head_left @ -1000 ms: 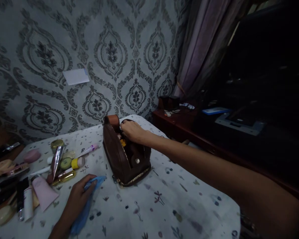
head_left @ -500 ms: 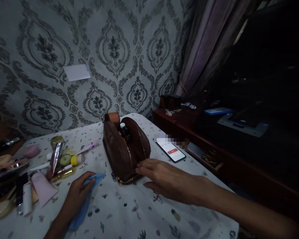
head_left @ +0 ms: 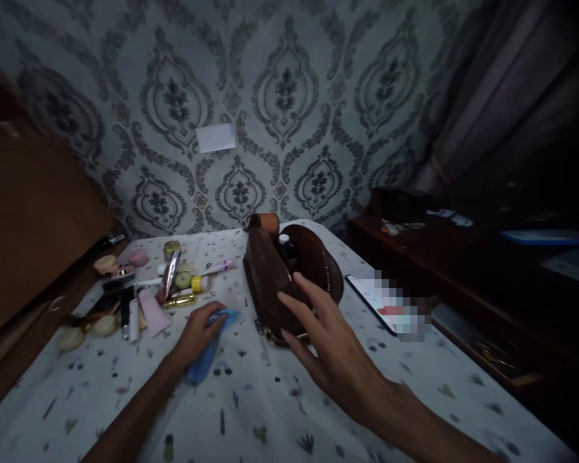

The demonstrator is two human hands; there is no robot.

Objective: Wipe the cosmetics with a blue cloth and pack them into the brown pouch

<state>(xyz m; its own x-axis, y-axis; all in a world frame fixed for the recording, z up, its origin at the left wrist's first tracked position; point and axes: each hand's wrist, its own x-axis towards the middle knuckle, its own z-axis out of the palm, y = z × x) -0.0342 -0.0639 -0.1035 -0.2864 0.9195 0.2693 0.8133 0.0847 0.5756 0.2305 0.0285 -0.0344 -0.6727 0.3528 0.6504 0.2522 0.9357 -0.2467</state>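
Note:
A brown leather toiletry bag point(head_left: 266, 289) stands unzipped on the printed sheet point(head_left: 251, 424). Inside it I see a dark bottle point(head_left: 288, 252) with a white cap. My right hand point(head_left: 325, 337) is at the bag's near end, fingers spread, with nothing in its grasp; whether the fingertips touch the leather I cannot tell. To the left of the bag, my left hand point(head_left: 197, 334) is closed on a blue cloth point(head_left: 205, 363), which hangs down onto the sheet.
Left of the bag lie several cosmetics, among them a pink tube point(head_left: 153, 312), a yellow-capped jar point(head_left: 201, 283) and a silver tube point(head_left: 172, 273). A lit phone point(head_left: 374, 299) lies on the right. Beyond it is a dark red wooden desk point(head_left: 367, 235); a brown board point(head_left: 33, 225) rises at far left.
The view has turned left, so everything sits further right. My right hand's fingers have spread and lifted at the bag's near end. My left hand still grips the blue cloth.

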